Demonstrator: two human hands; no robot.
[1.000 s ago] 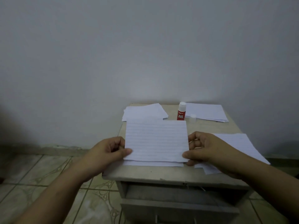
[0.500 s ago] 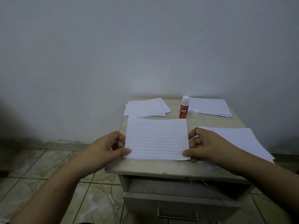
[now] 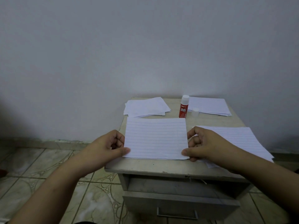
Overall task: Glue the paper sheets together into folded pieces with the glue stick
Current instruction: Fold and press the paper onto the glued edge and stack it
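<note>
Head view: a white lined rectangular paper sheet (image 3: 155, 139), folded so its layered edges meet at the near side, lies flat on the small beige table (image 3: 161, 165), near the front edge. Both hands hold it by its near corners. The left hand (image 3: 106, 147) pinches the near left corner, thumb on top, the other fingers curled beside the sheet's left edge. The right hand (image 3: 204, 143) pinches the near right corner the same way, thumb on top and fingers curled.

Just beyond the sheet's far right corner stands a red glue stick with a white top (image 3: 183, 106), upright and uncapped. Its small white cap (image 3: 195, 112) sits just to its right, against a stack of white papers (image 3: 210, 105) at the far right. Another loose stack of white sheets (image 3: 145, 106) lies at the far left. A lined sheet (image 3: 239, 139) lies under the right forearm. Below the tabletop is 1 grey drawer with a metal handle (image 3: 177, 214), above a patterned tiled floor (image 3: 90, 196).
</note>
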